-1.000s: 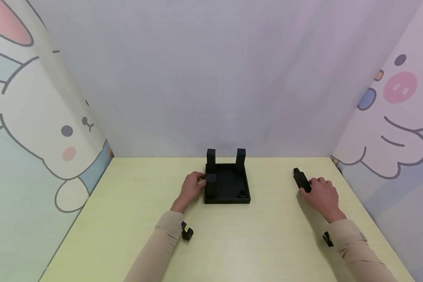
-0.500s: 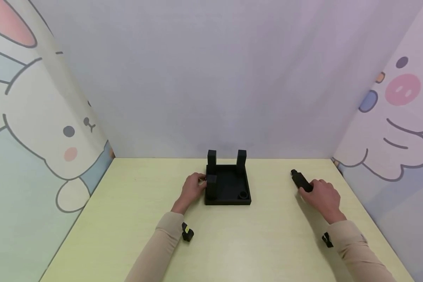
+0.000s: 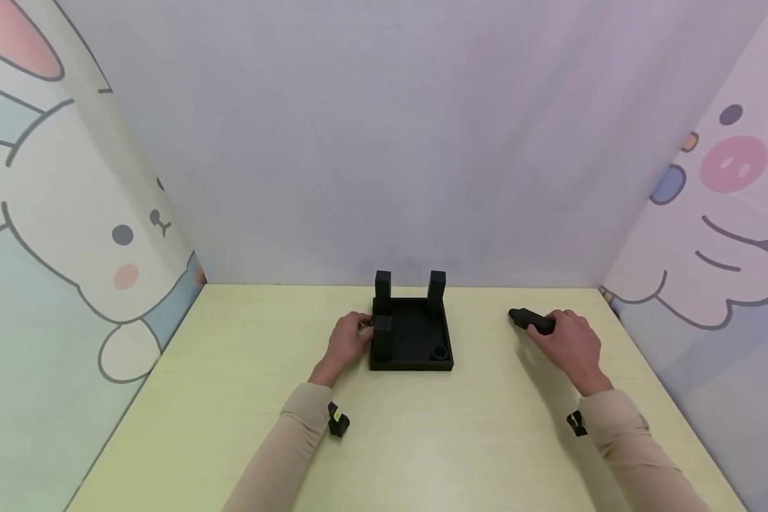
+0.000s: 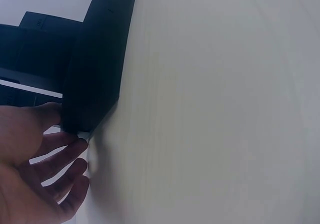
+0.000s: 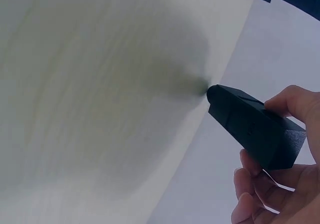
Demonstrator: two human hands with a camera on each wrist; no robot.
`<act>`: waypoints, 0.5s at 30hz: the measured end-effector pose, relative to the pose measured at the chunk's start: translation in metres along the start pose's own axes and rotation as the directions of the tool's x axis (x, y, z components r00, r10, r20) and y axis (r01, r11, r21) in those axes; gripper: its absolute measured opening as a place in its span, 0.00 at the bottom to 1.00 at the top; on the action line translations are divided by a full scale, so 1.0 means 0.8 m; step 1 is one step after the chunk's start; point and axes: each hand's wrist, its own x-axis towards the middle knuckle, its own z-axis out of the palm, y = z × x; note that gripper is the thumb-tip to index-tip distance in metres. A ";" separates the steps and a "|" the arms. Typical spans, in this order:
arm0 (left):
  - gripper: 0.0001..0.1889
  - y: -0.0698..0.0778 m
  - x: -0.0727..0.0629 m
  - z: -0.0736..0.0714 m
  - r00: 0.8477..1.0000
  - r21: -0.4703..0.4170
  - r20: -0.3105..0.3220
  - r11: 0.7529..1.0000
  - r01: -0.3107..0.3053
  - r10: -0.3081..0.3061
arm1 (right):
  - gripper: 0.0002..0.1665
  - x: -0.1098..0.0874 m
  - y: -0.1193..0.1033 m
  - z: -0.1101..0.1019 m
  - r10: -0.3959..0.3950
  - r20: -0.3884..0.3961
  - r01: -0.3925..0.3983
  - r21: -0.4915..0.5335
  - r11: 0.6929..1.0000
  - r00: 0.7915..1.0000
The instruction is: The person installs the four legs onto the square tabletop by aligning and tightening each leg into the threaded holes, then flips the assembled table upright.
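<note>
In the head view a square black tray-like base [image 3: 414, 334] lies on the table, with upright posts at three corners and a round ring-shaped socket [image 3: 439, 353] at the front right one. My left hand [image 3: 348, 341] pinches the base at its left side; the left wrist view shows thumb and fingers [image 4: 65, 159] around its edge. To the right, my right hand [image 3: 571, 347] grips a black block-shaped post [image 3: 532, 321] with a rounded peg end pointing left. Close up, the post [image 5: 255, 124] sits between thumb and fingers, its peg end near or touching the table; contact is unclear.
The pale yellow table [image 3: 422, 441] ends at a grey-white curtain [image 3: 397, 142] behind the base. Cartoon-printed panels [image 3: 128, 284] stand along both sides. Black wrist devices [image 3: 338, 419] hang at both sleeves.
My right hand has shifted left with the post, which has swung so its peg end points more to the left. My left hand keeps its hold on the base.
</note>
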 end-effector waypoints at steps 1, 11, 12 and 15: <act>0.15 0.000 0.000 0.000 1.000 -0.001 0.000 1.000 0.001 -0.001 | 0.28 0.001 -0.003 0.001 -0.004 0.002 0.004 0.007 1.000 1.000; 0.14 0.000 0.000 0.000 1.000 0.004 0.009 1.000 -0.001 0.001 | 0.29 0.005 -0.050 -0.001 -0.045 0.014 0.044 0.066 0.997 0.999; 0.14 0.000 0.000 0.000 1.000 0.003 0.008 1.000 -0.001 0.001 | 0.29 0.006 -0.055 -0.001 -0.052 0.014 0.051 0.071 0.996 0.999; 0.14 0.000 0.000 0.000 1.000 0.000 0.010 1.000 0.001 -0.001 | 0.29 0.006 -0.067 -0.004 -0.064 0.012 0.063 0.080 0.995 0.998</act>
